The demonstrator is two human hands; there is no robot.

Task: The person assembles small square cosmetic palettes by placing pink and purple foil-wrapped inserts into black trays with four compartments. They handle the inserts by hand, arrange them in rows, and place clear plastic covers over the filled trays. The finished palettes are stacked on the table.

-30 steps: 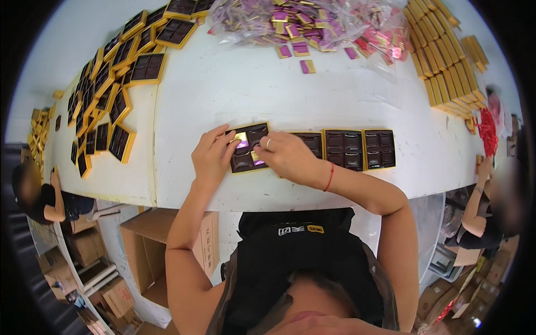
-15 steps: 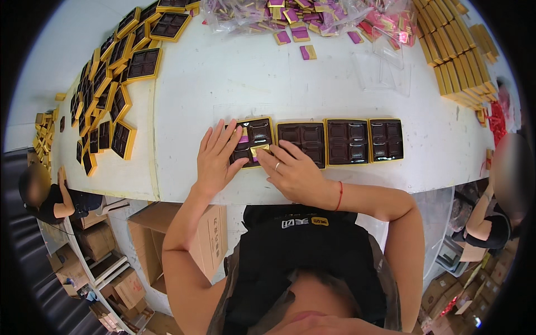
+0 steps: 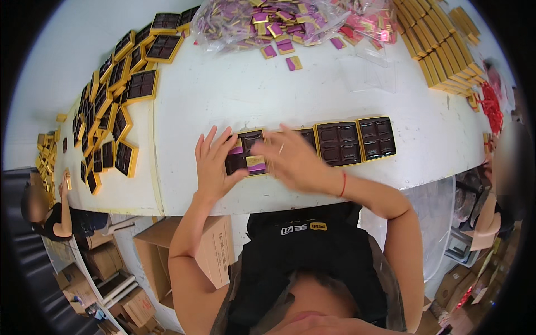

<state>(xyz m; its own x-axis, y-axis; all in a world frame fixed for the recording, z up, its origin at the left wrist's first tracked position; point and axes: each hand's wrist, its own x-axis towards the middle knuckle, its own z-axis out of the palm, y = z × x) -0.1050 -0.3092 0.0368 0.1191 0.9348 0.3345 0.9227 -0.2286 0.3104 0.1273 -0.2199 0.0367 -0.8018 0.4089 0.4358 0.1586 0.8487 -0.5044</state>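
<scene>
Four open gold boxes with dark brown compartmented trays stand in a row on the white table. The leftmost box (image 3: 252, 137) holds two small gold-and-purple wrapped pieces, one in its upper left (image 3: 237, 147) and one in its lower right (image 3: 255, 163). My left hand (image 3: 214, 164) lies open along this box's left side, fingers spread, fingertips by the upper piece. Over the box's right side and the second box (image 3: 307, 135) hovers my right hand (image 3: 298, 162), blurred by motion. Its fingers look apart and nothing shows in them. The third (image 3: 337, 143) and fourth boxes (image 3: 377, 138) hold no pieces.
A clear bag of purple-and-gold pieces (image 3: 268, 22) lies at the far side, pink-red ones (image 3: 368, 25) beside it. Dark-trayed boxes (image 3: 120, 84) are heaped left; gold boxes (image 3: 446, 53) are stacked far right. An open carton (image 3: 204, 254) stands below the table edge. People sit at both sides.
My right hand has lifted off the lower wrapped piece and let it go; that piece now shows fully in the tray. My left hand stays beside the box. The whole view has shifted slightly.
</scene>
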